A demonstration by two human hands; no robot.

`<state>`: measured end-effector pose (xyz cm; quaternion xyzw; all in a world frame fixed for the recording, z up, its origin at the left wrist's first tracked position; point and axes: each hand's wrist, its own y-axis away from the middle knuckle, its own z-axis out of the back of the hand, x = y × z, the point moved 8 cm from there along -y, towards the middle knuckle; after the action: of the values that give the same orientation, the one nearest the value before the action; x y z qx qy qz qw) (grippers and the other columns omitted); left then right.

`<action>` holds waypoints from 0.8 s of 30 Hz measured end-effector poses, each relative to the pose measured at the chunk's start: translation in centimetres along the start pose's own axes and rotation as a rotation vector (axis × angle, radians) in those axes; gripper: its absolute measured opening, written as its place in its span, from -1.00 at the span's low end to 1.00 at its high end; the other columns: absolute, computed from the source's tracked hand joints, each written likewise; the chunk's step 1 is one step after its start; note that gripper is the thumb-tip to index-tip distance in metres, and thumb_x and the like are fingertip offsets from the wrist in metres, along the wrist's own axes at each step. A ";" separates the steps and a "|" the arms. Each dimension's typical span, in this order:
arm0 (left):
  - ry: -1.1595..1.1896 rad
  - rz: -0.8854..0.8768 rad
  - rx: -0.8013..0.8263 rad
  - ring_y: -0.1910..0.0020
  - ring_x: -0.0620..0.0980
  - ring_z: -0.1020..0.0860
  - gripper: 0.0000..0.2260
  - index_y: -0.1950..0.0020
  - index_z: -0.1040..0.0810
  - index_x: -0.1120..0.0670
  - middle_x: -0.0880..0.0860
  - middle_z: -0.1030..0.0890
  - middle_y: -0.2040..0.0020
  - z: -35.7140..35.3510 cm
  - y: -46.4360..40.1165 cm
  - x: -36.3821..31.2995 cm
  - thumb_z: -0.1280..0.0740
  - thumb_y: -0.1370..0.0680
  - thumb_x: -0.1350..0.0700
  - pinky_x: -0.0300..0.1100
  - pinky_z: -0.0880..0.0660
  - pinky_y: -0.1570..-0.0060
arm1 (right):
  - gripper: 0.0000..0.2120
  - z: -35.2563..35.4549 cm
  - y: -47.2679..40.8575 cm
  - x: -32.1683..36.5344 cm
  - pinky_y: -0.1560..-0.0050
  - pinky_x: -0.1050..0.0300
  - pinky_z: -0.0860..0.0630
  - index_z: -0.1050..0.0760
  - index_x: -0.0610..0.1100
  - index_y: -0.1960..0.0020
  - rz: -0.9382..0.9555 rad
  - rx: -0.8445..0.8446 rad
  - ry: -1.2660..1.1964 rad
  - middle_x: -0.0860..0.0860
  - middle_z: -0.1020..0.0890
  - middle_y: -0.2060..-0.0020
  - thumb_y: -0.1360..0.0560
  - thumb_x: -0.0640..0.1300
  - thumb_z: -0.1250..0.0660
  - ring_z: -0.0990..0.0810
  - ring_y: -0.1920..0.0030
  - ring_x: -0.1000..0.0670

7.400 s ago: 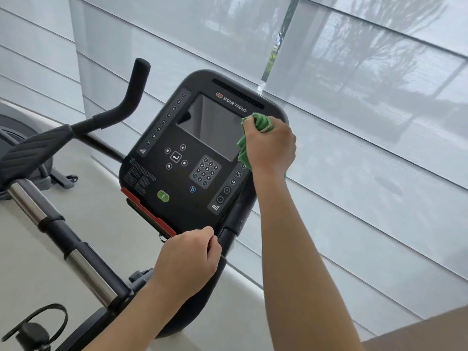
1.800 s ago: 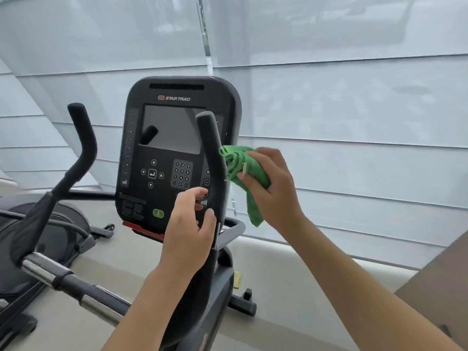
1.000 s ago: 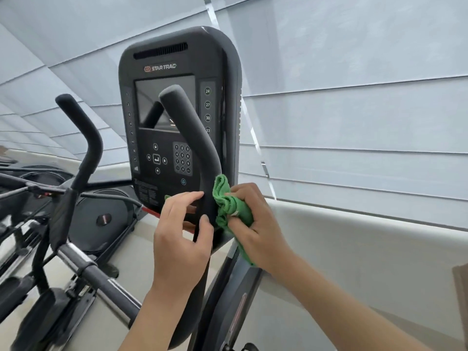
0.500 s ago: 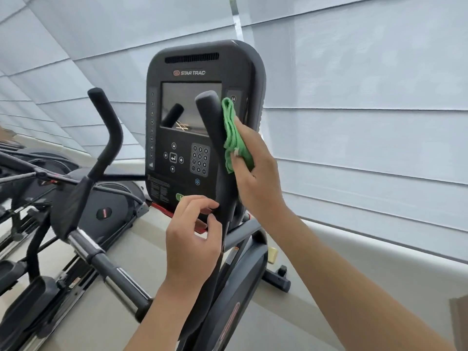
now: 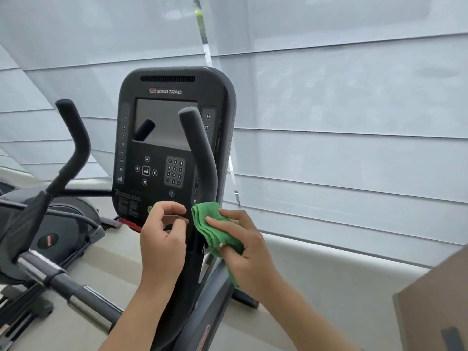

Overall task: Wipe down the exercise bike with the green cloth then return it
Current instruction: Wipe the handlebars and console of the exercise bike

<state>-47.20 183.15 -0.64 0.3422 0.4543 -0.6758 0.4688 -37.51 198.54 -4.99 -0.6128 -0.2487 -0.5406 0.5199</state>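
R hand (image 5: pixel 243 245) clamps green cloth (image 5: pixel 211 228) on handlebar (image 5: pixel 200 158); L hand (image 5: pixel 162 231) loose, fingers apart. Risk: cloth slips off curved bar w/ weak pinch.

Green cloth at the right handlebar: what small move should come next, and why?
Probably slide the green cloth up along the right handlebar. The right hand presses it against the bar's lower part, the whole upper length above is bare, and the left hand steadies the bar just beside it.
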 end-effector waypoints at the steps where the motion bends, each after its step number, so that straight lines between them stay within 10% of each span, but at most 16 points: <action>1: 0.023 0.044 0.008 0.06 0.05 -0.67 -0.70 -0.01 -0.59 -0.02 -0.02 -0.67 0.08 0.0 -0.2 0.6 -0.28 -0.55 0.39 0.19 -0.64 0.08 | -0.39 0.6 -0.3 0.7 -0.40 0.23 -0.45 -0.65 0.06 -0.36 0.004 0.009 0.034 0.16 -0.49 -0.35 -0.48 -0.48 -0.29 -0.47 -0.46 0.07; 9: -0.005 0.069 0.114 0.15 -0.20 -0.61 -0.84 0.03 -0.59 0.00 -0.07 -0.67 0.13 -0.8 -0.5 0.8 -0.34 -0.57 0.27 -0.34 -0.45 0.15 | -0.48 2.0 -9.9 13.6 -0.48 0.02 -0.42 -0.56 -0.14 -0.44 0.421 -0.143 0.609 -0.07 -0.47 -0.44 -0.49 -0.35 -0.44 -0.46 -0.43 -0.14; 15: -0.068 -0.006 0.124 0.17 -0.13 -0.62 -0.88 0.08 -0.54 -0.03 -0.08 -0.64 0.20 -0.5 -0.1 0.1 -0.34 -0.56 0.20 -0.24 -0.50 0.17 | -0.55 -2.8 -14.6 13.3 -0.38 -0.34 -0.47 -0.63 -0.18 -0.34 0.560 -0.061 1.052 -0.14 -0.48 -0.49 -0.45 -0.32 -0.49 -0.34 -0.46 -0.31; 24: -0.172 -0.229 0.185 0.19 -0.09 -0.56 -0.96 0.00 -0.52 -0.08 -0.10 -0.58 0.16 0.2 0.6 0.3 -0.33 -0.60 0.07 -0.05 -0.58 0.18 | -0.60 -3.7 -7.2 8.2 -0.39 -0.24 -0.48 -0.61 -0.20 -0.35 0.454 0.093 1.114 -0.12 -0.53 -0.45 -0.56 -0.29 -0.23 -0.38 -0.40 -0.25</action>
<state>-46.75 182.75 -1.02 0.2710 0.3843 -0.7906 0.3923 -42.88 195.46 4.79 -0.2517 0.1746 -0.6444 0.7006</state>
